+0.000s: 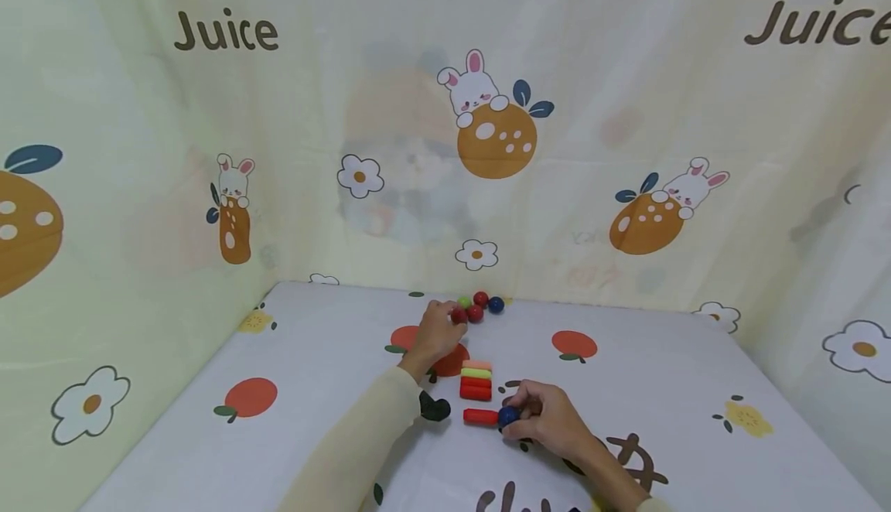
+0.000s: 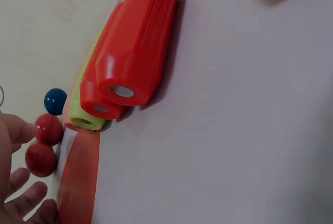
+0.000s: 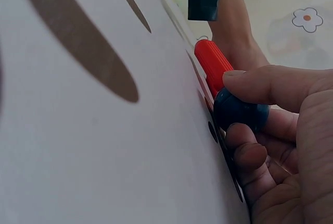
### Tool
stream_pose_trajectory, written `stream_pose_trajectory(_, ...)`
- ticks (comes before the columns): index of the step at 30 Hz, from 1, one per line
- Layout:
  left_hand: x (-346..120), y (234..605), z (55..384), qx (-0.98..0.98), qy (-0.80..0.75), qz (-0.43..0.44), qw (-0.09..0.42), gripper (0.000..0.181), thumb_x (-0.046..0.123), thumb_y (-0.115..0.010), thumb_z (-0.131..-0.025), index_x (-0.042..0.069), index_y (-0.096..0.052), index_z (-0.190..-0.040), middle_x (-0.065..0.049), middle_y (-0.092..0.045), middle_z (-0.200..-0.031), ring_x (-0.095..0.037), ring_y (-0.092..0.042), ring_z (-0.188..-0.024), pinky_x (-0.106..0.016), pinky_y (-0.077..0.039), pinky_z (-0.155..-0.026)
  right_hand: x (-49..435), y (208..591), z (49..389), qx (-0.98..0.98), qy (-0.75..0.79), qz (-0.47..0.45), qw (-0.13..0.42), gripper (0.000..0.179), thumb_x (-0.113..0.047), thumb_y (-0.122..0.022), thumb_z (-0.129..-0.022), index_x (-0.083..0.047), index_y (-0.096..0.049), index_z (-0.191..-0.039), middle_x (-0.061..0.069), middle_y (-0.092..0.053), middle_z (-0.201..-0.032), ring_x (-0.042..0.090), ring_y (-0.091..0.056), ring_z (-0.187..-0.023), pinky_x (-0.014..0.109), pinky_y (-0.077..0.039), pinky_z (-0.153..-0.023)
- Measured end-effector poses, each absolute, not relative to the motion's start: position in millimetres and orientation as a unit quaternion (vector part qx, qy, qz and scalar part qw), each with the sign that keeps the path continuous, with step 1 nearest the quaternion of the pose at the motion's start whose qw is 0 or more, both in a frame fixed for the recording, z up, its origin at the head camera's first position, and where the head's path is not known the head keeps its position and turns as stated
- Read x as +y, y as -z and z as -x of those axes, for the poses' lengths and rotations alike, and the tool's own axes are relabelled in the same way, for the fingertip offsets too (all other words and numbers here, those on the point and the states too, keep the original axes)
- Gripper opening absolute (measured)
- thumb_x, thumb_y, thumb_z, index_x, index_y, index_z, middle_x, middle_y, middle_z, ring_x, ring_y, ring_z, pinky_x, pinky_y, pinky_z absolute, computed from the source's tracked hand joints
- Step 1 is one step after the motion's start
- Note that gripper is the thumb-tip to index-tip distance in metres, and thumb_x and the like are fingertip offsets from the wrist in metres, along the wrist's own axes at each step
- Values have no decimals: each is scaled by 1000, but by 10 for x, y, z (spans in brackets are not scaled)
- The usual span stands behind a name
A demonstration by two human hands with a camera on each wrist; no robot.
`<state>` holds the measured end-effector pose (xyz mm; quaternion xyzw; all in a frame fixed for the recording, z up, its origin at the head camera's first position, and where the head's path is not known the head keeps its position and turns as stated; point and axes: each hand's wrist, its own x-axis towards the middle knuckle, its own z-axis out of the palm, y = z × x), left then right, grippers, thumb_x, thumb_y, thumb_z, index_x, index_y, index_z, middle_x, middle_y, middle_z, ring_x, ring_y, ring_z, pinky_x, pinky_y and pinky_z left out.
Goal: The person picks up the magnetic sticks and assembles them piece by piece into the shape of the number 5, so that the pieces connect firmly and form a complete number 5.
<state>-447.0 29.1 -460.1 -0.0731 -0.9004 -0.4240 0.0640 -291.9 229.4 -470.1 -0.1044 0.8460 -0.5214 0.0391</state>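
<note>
My left hand (image 1: 440, 330) reaches to the far part of the table, fingers spread beside a red ball (image 1: 459, 315); contact with it is unclear. More balls cluster there: red ones (image 1: 475, 313), a green one (image 1: 464, 303) and a blue one (image 1: 496, 305). Nearer me, my right hand (image 1: 550, 419) pinches a dark blue ball (image 3: 240, 109) between thumb and fingers. That ball meets the end of a red ribbed rod (image 1: 480, 417) lying on the table. Behind it lie red rods (image 2: 138, 47), a yellow-green rod (image 1: 476, 373) and a pink rod (image 1: 476, 364), side by side.
A white cloth with printed fruit covers the table (image 1: 313, 419). Behind it hangs a pale curtain (image 1: 390, 125) with rabbit and flower prints. A black device (image 1: 435, 406) sits at my left wrist, above the table and left of the rods.
</note>
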Motion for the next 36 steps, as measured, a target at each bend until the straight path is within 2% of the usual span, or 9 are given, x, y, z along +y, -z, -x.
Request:
stream_pose_trajectory(12, 341, 4682, 4542, -915, 394, 65, 58, 44, 20, -74, -93, 17, -65, -136, -9, -49, -123, -21, -53, -105, -33, -58, -83, 2311, 4758, 2940, 846, 521, 101, 41, 30, -9, -87, -76, -4, -65, -96, 8, -72, -107, 22, -58, -75, 29, -51, -57)
stream_pose_trajectory(17, 323, 4685, 4585, -922, 375, 74, 65, 46, 21, -73, -93, 17, -63, -138, -8, -47, -122, -22, -52, -104, -34, -55, -85, 2301, 4738, 2923, 848, 519, 103, 38, 31, -11, -88, -75, -5, -65, -94, 7, -72, -105, 22, -58, -74, 29, -51, -57)
stream_pose_trajectory(23, 284, 4693, 4626, -928, 354, 90, 76, 43, 20, -72, -93, 15, -63, -135, -7, -54, -126, -22, -54, -107, -40, -55, -92, 2291, 4736, 2919, 846, 520, 111, 40, 31, -14, -89, -75, -6, -65, -93, 7, -72, -103, 22, -59, -74, 29, -52, -58)
stream_pose_trajectory(28, 279, 4673, 4645, -926, 360, 93, 63, 43, 19, -72, -94, 14, -62, -135, -4, -63, -120, -22, -55, -105, -41, -55, -92, 2297, 4748, 2934, 848, 516, 113, 38, 31, -14, -89, -75, -7, -65, -93, 6, -71, -101, 23, -59, -73, 29, -53, -58)
stream_pose_trajectory(31, 290, 4655, 4655, -929, 355, 94, 55, 44, 21, -72, -94, 15, -60, -137, -3, -63, -118, -21, -55, -104, -40, -55, -90, 2306, 4745, 2941, 849, 514, 113, 36, 31, -14, -89, -76, -6, -65, -93, 6, -71, -100, 22, -59, -73, 29, -53, -57)
stream_pose_trajectory(36, 311, 4631, 4644, -939, 325, 94, 57, 47, 25, -69, -96, 19, -58, -142, -4, -60, -126, -21, -54, -105, -38, -56, -87, 2313, 4740, 2933, 844, 523, 115, 38, 30, -12, -88, -77, -5, -65, -95, 7, -71, -102, 22, -58, -73, 29, -51, -57)
